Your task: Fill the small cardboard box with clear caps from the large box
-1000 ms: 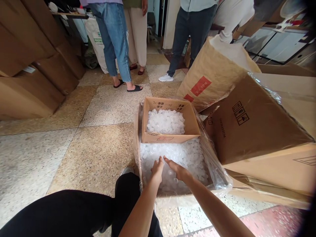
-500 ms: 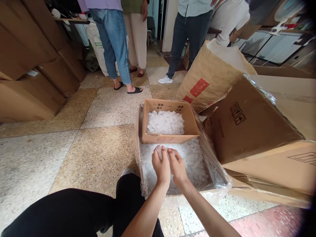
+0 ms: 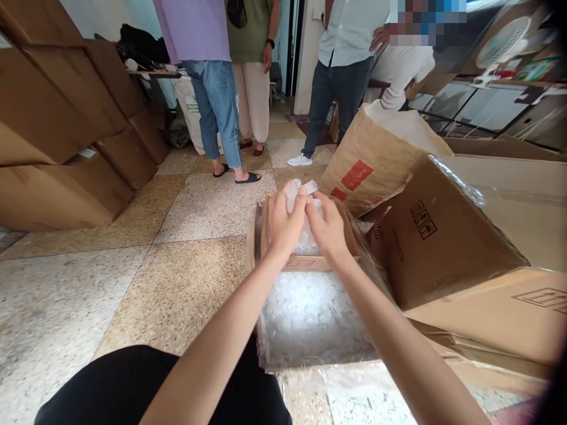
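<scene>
Above the small cardboard box [image 3: 325, 264], my left hand [image 3: 283, 221] and my right hand [image 3: 328, 227] are cupped together. Between them they hold several small translucent white plastic pieces [image 3: 310, 187], which stick out past the fingertips. More such pieces lie inside the small box, partly hidden by my hands. That box sits at the far end of a larger carton lined with clear plastic [image 3: 257, 242]. Many loose white plastic pieces [image 3: 310, 310] fill the carton's near part, below my forearms.
A large open carton [image 3: 460, 236] stands to the right, with a tall brown sack [image 3: 354, 159] behind the small box. Stacked cartons [image 3: 57, 195] line the left. Several people stand at the back, one in blue jeans [image 3: 212, 112]. A white fan [image 3: 502, 47] is far right.
Both hands have moved forward and up from the large carton's near part to above the small box, carrying plastic pieces. The view has tilted up slightly.
</scene>
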Motion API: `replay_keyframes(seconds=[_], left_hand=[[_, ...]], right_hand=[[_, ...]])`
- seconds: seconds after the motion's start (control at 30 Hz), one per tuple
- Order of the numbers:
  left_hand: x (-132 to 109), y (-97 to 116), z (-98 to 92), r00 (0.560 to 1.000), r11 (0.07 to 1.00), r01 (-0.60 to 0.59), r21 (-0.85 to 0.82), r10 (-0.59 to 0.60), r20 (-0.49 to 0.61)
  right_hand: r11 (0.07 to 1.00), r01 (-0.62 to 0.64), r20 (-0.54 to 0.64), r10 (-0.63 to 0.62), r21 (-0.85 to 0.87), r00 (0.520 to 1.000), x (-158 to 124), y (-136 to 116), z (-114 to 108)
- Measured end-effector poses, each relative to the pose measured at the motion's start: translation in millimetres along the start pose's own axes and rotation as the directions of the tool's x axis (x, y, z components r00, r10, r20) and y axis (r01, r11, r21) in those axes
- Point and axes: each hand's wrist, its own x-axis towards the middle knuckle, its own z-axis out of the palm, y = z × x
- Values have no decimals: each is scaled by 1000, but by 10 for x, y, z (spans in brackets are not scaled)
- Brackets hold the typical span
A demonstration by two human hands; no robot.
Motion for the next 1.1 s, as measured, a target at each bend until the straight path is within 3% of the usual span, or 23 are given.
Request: replay_keyframes(seconds=[0.03,0.13,0.2,0.27,0.37,0.43,0.5,0.6,0.77,0.93,1.1], left_hand=[[72,-144,2,998,998,44,47,-46,43],[-25,-496,-105,996,993,75,94,-78,35],[-319,-666,-224,995,992,92,83,-95,38],[-692,-840,-316,979,975,182,127,-191,70],[-1183,-1186,-332,911,891,356,281,-398,106],[-1373,-1454,-268,854,821,444,360,-509,107],[-1440,-1693,-178,800,743,500,445,-593,91],[-1386,-1937,-55,755,659,511,552,-651,79],[-1225,-2128,41,713,591,435,680,-687,142],[-1260,-2196,55,696,567,302,766,-680,229],[-1379,-2202,81,677,536,204,819,-682,277]], right_hand=[[989,-85,117,99,-123,988,61,200,34],[961,-154,122,185,-231,975,-12,739,-7],[941,-193,52,216,-277,975,-225,1025,-138],[896,-277,-53,276,-347,960,-500,1284,-300],[784,-414,-144,394,-463,908,-945,1675,-479],[729,-423,-48,474,-538,879,-1227,1920,-502],[717,-361,133,531,-596,837,-1453,2113,-439],[741,-229,361,542,-631,759,-1610,2253,-221],[782,-39,593,503,-622,629,-1481,2211,232],[780,62,703,522,-622,482,-1445,2172,486],[790,45,740,550,-611,388,-1515,2271,418]])
